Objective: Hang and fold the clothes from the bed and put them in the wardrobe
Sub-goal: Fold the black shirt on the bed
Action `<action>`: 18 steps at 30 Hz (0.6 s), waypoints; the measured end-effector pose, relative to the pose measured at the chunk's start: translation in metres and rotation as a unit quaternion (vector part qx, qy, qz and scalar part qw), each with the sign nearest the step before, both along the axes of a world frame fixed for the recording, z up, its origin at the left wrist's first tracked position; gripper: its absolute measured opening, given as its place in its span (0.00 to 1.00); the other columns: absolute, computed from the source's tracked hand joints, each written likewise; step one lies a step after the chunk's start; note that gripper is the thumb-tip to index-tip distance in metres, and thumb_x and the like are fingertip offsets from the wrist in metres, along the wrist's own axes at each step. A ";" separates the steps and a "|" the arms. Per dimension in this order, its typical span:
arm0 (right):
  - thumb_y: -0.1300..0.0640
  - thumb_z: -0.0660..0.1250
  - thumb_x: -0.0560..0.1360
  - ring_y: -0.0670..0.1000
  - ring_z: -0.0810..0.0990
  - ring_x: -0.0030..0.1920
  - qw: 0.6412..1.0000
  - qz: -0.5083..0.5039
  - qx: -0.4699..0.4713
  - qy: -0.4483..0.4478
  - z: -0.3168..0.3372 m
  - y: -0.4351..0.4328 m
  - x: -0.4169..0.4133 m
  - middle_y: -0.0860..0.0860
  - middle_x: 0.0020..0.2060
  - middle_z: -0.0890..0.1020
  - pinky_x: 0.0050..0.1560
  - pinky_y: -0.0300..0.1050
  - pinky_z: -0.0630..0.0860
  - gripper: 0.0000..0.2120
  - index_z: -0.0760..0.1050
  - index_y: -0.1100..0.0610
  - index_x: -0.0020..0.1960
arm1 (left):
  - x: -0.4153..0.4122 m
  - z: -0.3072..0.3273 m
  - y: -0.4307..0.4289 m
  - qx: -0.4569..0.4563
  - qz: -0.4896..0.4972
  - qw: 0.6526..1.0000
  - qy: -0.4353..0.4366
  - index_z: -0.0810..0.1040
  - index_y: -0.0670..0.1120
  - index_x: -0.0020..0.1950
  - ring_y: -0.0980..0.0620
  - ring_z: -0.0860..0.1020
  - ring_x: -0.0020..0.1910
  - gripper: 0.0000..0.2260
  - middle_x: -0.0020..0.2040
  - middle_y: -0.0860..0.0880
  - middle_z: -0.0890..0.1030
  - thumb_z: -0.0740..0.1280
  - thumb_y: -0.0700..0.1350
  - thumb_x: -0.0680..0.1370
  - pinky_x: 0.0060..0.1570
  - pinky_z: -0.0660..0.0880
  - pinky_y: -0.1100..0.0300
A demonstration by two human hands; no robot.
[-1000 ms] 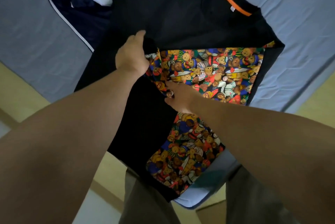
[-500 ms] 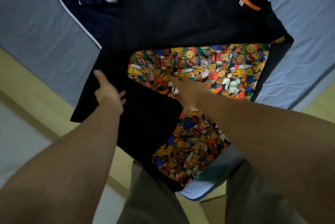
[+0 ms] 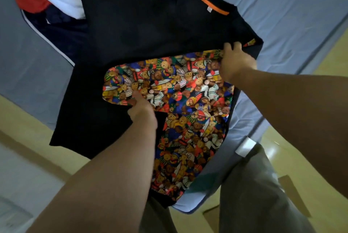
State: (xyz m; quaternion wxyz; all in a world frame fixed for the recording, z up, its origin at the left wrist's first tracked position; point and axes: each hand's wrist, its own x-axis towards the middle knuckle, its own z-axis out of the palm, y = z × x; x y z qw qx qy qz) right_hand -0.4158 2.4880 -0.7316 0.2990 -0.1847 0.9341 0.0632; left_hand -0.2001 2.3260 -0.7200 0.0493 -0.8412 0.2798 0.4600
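Observation:
A black T-shirt [image 3: 135, 31] with an orange collar band [image 3: 211, 3] lies spread on the bed's corner, its colourful teddy-bear print [image 3: 180, 97] showing in the middle and lower part. My left hand [image 3: 141, 108] grips the fabric where a black fold meets the print's left side. My right hand [image 3: 235, 61] grips the black edge at the shirt's right side, near the shoulder.
The bed has a grey-blue sheet [image 3: 291, 12]. A pile of red, white and navy clothes [image 3: 47, 1] lies at the upper left, partly under the shirt. Yellowish floor [image 3: 310, 166] runs along the bed's edges, and my trouser legs [image 3: 254, 195] stand against the corner.
My left hand moved from the black fold at the left onto the print's left edge and took hold. My right hand moved from the print's middle up to the shirt's right edge.

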 end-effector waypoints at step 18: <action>0.55 0.56 0.78 0.65 0.73 0.64 0.988 -0.152 -0.003 -0.036 -0.002 0.122 -0.070 0.59 0.66 0.69 0.60 0.57 0.71 0.19 0.74 0.62 0.64 | -0.077 -0.023 0.241 0.248 -0.148 0.948 0.131 0.73 0.47 0.41 0.57 0.70 0.25 0.12 0.32 0.52 0.72 0.69 0.52 0.79 0.23 0.67 0.66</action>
